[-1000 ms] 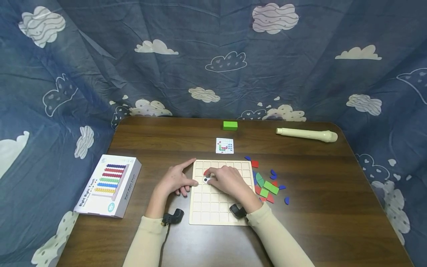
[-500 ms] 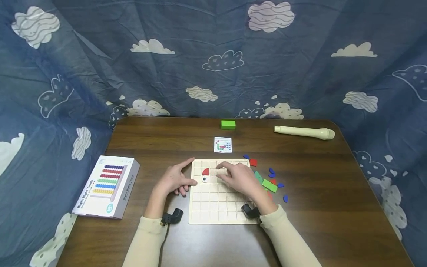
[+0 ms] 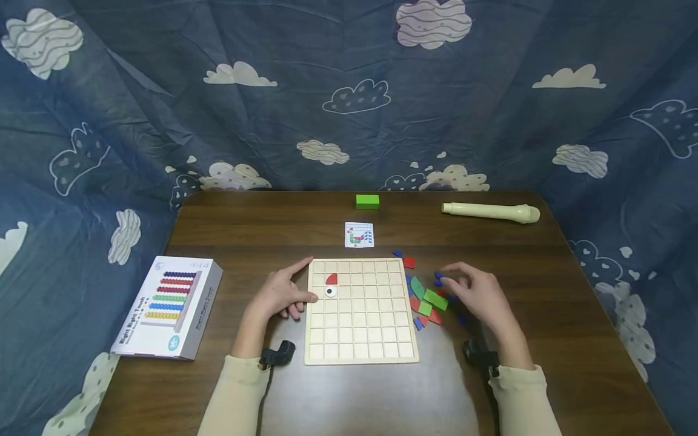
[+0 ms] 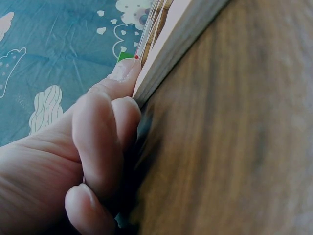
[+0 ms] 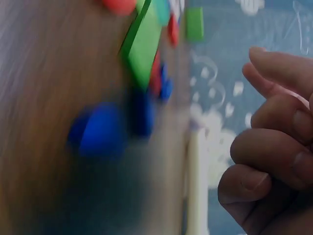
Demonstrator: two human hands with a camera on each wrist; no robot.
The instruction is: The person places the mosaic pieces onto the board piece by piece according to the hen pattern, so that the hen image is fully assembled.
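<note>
A square pale wooden grid board (image 3: 362, 361) lies on the table. A red quarter-circle piece (image 3: 331, 279) and, just below it, a white piece with a black dot (image 3: 331, 291) lie in its upper-left squares. My left hand (image 3: 276, 293) rests at the board's left edge, index finger stretched toward the top corner and thumb at the side; in the left wrist view its other fingers curl under. Right of the board, my right hand (image 3: 485, 297) hovers over loose pieces, index finger and thumb apart near small blue pieces (image 3: 438, 279), with nothing between them.
Beside the board lie several loose pieces, among them a green rectangle (image 3: 435, 300) and a red square (image 3: 409, 263). Behind it are a picture card (image 3: 359, 235), a green block (image 3: 368, 202) and a cream microphone-shaped object (image 3: 491, 212). An abacus box (image 3: 166, 309) stands left.
My right hand has let go of the white dotted piece on the board and moved right to the loose blue pieces. The left hand stays at the board's edge. The head view has shifted slightly.
</note>
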